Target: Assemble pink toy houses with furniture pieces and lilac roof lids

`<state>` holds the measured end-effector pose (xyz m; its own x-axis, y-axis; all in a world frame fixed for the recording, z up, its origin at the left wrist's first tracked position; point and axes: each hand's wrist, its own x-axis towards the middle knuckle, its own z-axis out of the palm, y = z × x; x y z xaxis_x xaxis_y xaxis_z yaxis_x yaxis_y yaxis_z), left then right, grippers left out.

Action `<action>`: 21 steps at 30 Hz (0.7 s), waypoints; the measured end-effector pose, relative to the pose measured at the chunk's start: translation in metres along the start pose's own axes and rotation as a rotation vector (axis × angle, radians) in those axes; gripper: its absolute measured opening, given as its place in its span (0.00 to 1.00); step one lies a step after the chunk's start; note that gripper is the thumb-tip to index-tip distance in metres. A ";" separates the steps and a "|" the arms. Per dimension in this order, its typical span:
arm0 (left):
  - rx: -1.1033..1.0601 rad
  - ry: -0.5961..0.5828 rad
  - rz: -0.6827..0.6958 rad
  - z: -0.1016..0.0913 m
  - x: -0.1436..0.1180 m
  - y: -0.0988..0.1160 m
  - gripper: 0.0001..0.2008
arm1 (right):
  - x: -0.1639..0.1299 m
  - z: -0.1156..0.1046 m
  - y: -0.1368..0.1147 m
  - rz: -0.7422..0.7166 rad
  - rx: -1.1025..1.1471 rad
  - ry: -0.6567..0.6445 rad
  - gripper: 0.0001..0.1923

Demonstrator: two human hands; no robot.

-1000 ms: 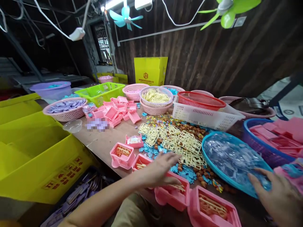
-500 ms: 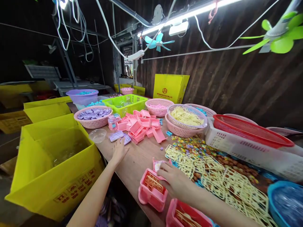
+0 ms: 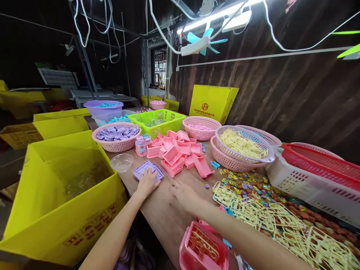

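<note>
My left hand [image 3: 147, 183] rests on the near side of a shallow purple plastic tray piece [image 3: 144, 168], its fingers bent over the edge. A second purple piece seems to overlap it, but my fingers partly cover both. My right hand [image 3: 184, 195] is over the bare tabletop to the right, fingers loosely apart and slightly blurred, with nothing seen in them. Below my right forearm stands a pink plastic box [image 3: 204, 247] with orange-brown frame-like parts inside. Just beyond both hands lies a heap of pink plastic box parts [image 3: 174, 153].
A clear round dish [image 3: 122, 163] and a pink basket of purple pieces [image 3: 116, 144] stand left, beside an open yellow carton [image 3: 67, 217]. Cream plastic frames [image 3: 258, 217] and small coloured pieces cover the right side. Farther back are a green crate [image 3: 157, 129] and more baskets.
My right hand has left the pink box and moved left and away across the table, toward the left hand. The purple pieces now lie closer together under my left hand. The view has shifted.
</note>
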<state>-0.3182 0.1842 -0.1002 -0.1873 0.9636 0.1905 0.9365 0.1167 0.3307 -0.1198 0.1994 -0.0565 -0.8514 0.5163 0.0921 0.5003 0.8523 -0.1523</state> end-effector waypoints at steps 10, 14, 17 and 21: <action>-0.398 0.118 -0.004 -0.031 -0.056 0.042 0.08 | -0.005 -0.004 -0.007 0.066 0.153 0.101 0.48; -0.927 -0.033 0.023 -0.071 -0.079 0.076 0.14 | -0.025 -0.037 -0.028 -0.052 0.212 0.242 0.54; -1.521 -0.265 -0.072 -0.092 -0.100 0.104 0.19 | -0.067 -0.069 -0.042 -0.009 0.174 0.309 0.54; -1.767 -0.566 -0.053 -0.088 -0.125 0.147 0.24 | -0.144 -0.097 -0.053 0.164 0.127 0.309 0.53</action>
<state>-0.1829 0.0596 0.0059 0.2550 0.9667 -0.0211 -0.4948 0.1492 0.8561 -0.0085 0.0877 0.0339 -0.6644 0.6625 0.3460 0.5864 0.7490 -0.3083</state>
